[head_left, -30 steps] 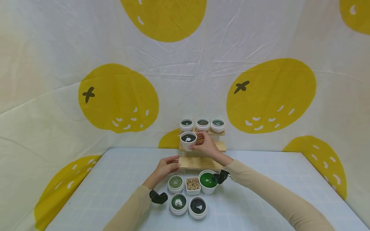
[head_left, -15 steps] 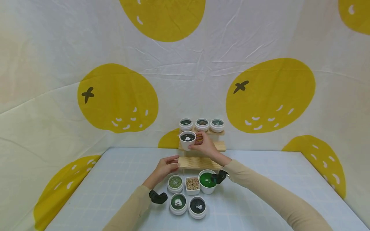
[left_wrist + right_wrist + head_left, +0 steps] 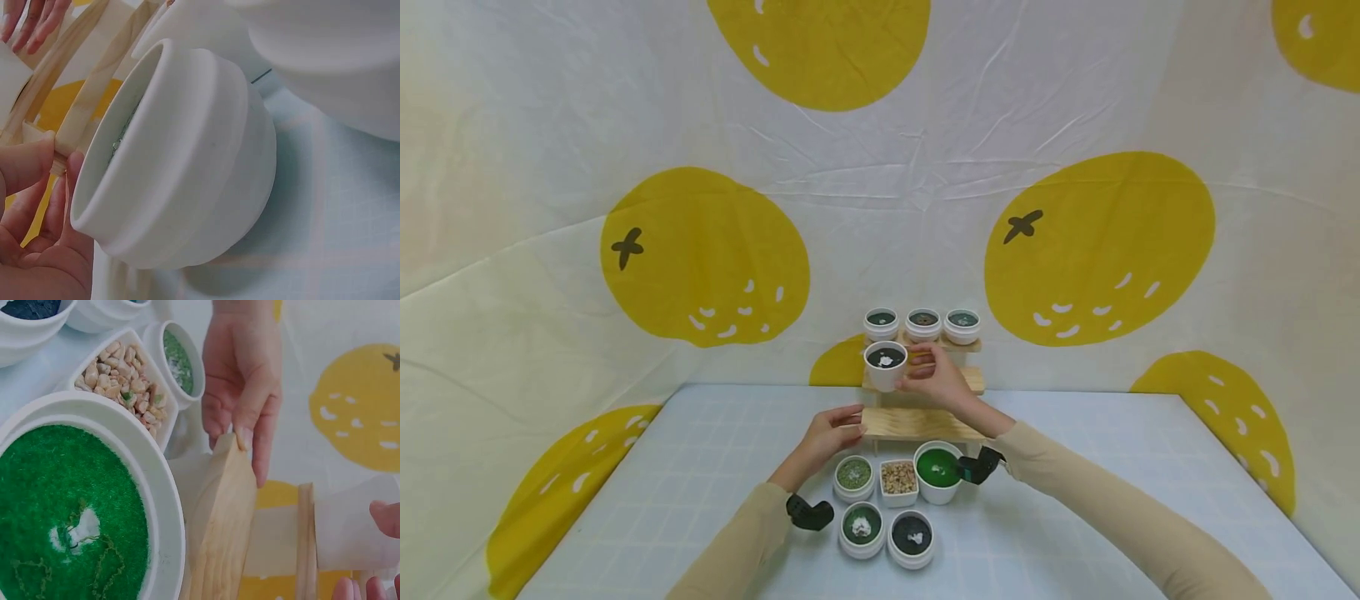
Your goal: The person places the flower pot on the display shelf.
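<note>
A white round pot (image 3: 886, 358) with dark filling and a white patch stands on the left end of the middle tier of a wooden stepped shelf (image 3: 921, 423). Just right of it, my right hand (image 3: 942, 382) has its fingers loosely spread; the thumb is close to the pot's side, and whether it still touches cannot be told. In the right wrist view, the pot's base meets the board. My left hand (image 3: 826, 437) pinches the left end of the lowest board (image 3: 62, 147) between thumb and fingers, as the left wrist view shows.
Three small pots (image 3: 923, 325) line the top tier. Before the shelf stand a speckled green pot (image 3: 854, 475), a square dish of tan pebbles (image 3: 899, 479), a bright green pot (image 3: 937, 469) under my right wrist camera, and two more pots (image 3: 912, 537). A patterned curtain (image 3: 895, 250) hangs behind.
My right hand has loosened and shifted slightly right, its thumb sliding back from the pot's front. The pot stays in place on the shelf. My left hand keeps its place on the lowest board.
</note>
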Tool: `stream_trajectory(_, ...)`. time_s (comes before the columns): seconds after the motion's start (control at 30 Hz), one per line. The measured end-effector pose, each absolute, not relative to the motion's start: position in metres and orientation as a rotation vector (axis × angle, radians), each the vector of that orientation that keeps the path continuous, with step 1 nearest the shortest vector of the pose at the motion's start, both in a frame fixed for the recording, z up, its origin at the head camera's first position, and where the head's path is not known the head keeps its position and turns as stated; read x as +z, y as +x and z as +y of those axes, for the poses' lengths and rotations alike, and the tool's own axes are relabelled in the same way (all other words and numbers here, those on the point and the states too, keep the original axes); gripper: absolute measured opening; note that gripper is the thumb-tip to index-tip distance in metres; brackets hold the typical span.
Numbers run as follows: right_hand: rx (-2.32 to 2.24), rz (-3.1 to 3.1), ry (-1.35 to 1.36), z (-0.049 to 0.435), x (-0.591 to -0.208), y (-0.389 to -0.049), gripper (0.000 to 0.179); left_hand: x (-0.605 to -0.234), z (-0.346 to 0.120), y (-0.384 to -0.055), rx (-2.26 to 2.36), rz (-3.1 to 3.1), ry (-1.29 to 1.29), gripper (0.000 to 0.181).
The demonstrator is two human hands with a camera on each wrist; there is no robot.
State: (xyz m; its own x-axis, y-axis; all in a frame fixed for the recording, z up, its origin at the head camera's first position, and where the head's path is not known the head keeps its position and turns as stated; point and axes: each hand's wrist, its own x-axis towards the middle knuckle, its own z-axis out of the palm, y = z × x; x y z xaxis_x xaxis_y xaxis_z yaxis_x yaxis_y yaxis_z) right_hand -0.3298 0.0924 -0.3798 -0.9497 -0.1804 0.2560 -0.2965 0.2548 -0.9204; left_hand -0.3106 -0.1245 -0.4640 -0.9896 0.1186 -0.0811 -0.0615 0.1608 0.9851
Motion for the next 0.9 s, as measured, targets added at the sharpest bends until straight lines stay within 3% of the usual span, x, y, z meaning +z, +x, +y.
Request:
stream_trajectory(0.53,1.608,-2.44,0.55,0.12,-0.365,-0.309,0.067,-0.465,-0.124,-0.312,1.967,2.272,0.073,0.045)
stream_trajectory(0.9,1.57,-2.489,0.534,0.134,-0.376,-0.287,0.066,-0.464,-0.124,-0.311,1.957,2.274,0.058,0.045)
